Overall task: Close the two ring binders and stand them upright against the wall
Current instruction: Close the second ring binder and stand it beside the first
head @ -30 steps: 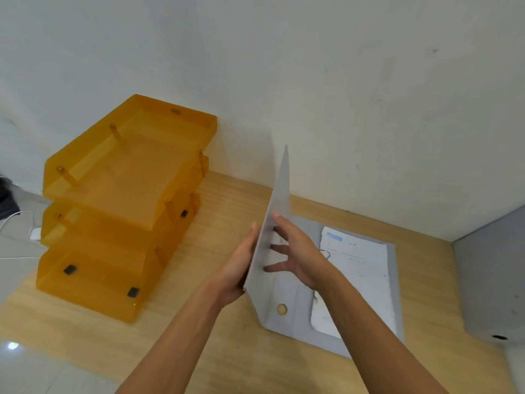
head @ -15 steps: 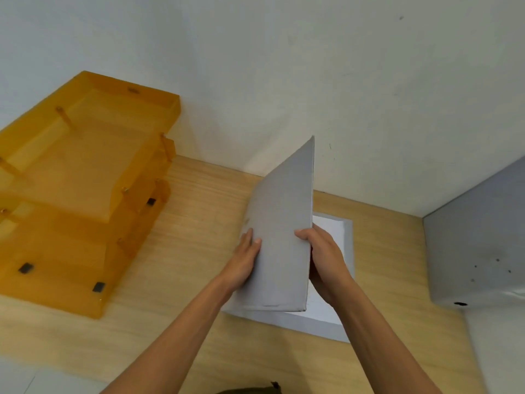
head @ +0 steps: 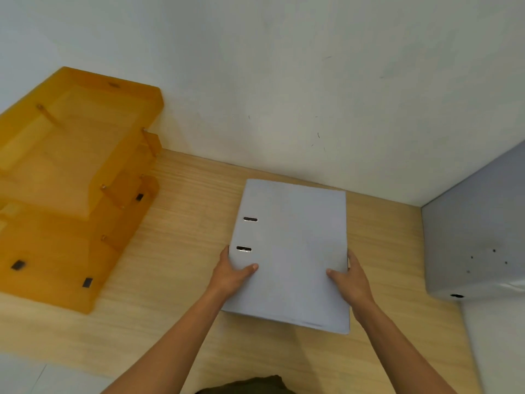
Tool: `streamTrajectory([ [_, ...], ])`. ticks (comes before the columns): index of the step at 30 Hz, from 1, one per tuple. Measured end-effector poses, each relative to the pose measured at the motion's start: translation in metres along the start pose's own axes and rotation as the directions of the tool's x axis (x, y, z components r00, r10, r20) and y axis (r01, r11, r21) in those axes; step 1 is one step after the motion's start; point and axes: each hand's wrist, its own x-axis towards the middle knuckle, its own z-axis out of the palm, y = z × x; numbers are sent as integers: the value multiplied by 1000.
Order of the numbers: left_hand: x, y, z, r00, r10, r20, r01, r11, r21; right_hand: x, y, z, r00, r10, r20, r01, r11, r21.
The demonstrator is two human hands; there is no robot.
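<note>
On the wood-grain desk (head: 181,251), both hands' grips (head: 231,275) (head: 350,280) clamp the smooth, flat grey binder (head: 292,251).

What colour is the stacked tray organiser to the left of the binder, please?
Translucent orange stacked tray organiser, shown in the head view.

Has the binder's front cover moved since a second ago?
Yes. The front cover swung down to the right, away from the orange trays, and now lies flat, closed on the desk, both hands at its sides.
</note>
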Motion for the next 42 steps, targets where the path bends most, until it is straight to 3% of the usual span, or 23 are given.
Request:
streamTrajectory([
  [6,-7,-4,11,1000,14,4,-14,992,125,19,49,6,991,116,69,-111,991,-70],
  [11,-5,-7,16,1000,6,1,-6,980,200,14,44,23,996,85,2,-80,949,-306],
  [15,0,-12,17,1000,7,-8,-5,980,198,12,23,46,968,8,252,65,958,-280],
  [19,6,-4,8,993,-117,18,115,990,80,5,6,64,945,74,320,-12,982,-191],
  [22,0,7,0,950,-252,185,269,960,-74,0,2,65,938,95,334,-31,981,-192],
  [26,-18,17,2,879,-165,448,293,927,-234,-4,-1,53,937,89,337,-63,994,-87],
  [29,-19,20,5,819,-87,567,382,820,-427,-8,-2,46,938,69,341,-71,997,-6],
  [32,-16,26,3,768,-58,638,453,754,-476,-13,-7,44,945,44,324,-70,995,70],
  [37,-23,44,7,743,7,670,381,818,-431,-25,-25,54,961,15,278,-41,995,89],
  [42,-41,80,24,744,129,655,136,931,-338,-30,-50,49,977,-90,193,63,988,142],
])
